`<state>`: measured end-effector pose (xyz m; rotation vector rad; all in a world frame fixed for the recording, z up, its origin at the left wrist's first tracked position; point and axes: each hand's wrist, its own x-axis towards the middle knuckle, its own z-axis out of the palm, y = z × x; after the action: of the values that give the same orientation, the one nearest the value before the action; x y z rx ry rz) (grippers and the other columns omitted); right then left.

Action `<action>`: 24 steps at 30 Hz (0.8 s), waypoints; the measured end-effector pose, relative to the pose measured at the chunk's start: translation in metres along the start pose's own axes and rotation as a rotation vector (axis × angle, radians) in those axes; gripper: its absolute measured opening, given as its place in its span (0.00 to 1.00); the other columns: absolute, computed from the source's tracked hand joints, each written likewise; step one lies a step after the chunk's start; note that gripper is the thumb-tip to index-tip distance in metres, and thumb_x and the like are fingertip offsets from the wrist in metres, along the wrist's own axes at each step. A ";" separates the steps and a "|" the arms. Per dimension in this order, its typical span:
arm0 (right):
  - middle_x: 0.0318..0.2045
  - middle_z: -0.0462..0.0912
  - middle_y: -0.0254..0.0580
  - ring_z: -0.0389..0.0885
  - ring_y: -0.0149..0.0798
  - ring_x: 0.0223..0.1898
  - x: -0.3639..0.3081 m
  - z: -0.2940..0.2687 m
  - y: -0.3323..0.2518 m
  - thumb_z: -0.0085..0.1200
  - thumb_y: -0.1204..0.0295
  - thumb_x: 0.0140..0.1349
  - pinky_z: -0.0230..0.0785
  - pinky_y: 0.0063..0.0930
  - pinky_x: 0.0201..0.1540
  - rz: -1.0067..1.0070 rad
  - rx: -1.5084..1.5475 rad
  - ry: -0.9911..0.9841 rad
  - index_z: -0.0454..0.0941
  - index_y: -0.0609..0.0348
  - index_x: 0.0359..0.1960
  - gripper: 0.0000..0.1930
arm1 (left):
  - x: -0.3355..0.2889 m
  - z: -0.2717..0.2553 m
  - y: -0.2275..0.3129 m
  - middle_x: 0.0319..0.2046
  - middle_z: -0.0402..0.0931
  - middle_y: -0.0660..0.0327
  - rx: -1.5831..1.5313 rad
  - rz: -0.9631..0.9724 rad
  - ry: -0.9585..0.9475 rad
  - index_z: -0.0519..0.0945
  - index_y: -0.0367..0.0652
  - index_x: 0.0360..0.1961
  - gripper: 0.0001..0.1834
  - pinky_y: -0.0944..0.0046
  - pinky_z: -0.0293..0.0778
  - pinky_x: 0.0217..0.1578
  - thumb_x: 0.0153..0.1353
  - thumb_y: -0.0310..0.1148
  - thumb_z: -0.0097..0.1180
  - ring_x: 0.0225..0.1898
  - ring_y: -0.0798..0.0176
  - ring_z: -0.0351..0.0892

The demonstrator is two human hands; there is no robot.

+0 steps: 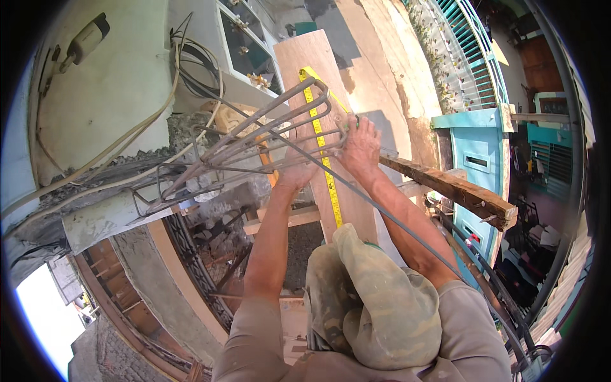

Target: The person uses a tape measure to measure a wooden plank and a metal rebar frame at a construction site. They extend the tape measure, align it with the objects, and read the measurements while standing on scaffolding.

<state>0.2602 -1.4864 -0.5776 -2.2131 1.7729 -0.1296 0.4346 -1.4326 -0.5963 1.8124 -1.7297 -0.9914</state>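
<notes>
A long pale wooden board [355, 213] stretches away in front of me. Along its face runs the yellow blade of a tape measure [329, 184], bent over near the far end, with a slanting stretch leading back to my right hand. My right hand [361, 145] is at the board's right edge, fingers curled around a small dark part where the tape arrives. At the board's left edge rests my left hand [298, 167], its fingers mostly hidden behind a rebar frame [251, 130]. The bent bars of this frame cross over the board, between me and it.
Loose cables [156, 114] hang along the left wall. A rough timber beam [458, 191] juts out at right, near a light-blue gate [474, 165]. Bulky camouflage cloth [388, 305] fills the near middle. A thin dark rod [388, 216] slants over my right forearm.
</notes>
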 end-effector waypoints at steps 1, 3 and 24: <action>0.49 0.68 0.47 0.68 0.47 0.54 0.000 0.000 0.000 0.76 0.50 0.38 0.62 0.46 0.52 0.005 -0.004 -0.013 0.62 0.55 0.60 0.49 | 0.003 0.000 -0.001 0.68 0.58 0.43 0.023 0.017 -0.012 0.63 0.40 0.68 0.41 0.50 0.51 0.70 0.58 0.49 0.61 0.70 0.40 0.54; 0.49 0.68 0.47 0.68 0.48 0.54 0.002 0.000 -0.002 0.76 0.51 0.38 0.62 0.46 0.52 0.012 -0.003 -0.033 0.62 0.55 0.60 0.48 | 0.008 0.004 -0.009 0.71 0.50 0.43 0.052 0.024 -0.013 0.58 0.42 0.71 0.45 0.50 0.47 0.72 0.57 0.50 0.61 0.73 0.40 0.46; 0.46 0.69 0.47 0.70 0.49 0.51 0.001 0.000 0.001 0.74 0.53 0.39 0.63 0.50 0.50 -0.028 0.026 0.030 0.64 0.57 0.60 0.46 | 0.026 0.024 -0.033 0.65 0.58 0.40 0.359 0.359 0.365 0.72 0.37 0.59 0.24 0.46 0.52 0.69 0.62 0.35 0.47 0.71 0.34 0.48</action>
<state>0.2595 -1.4877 -0.5781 -2.2292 1.7457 -0.1916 0.4370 -1.4504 -0.6414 1.6618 -1.9799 -0.1995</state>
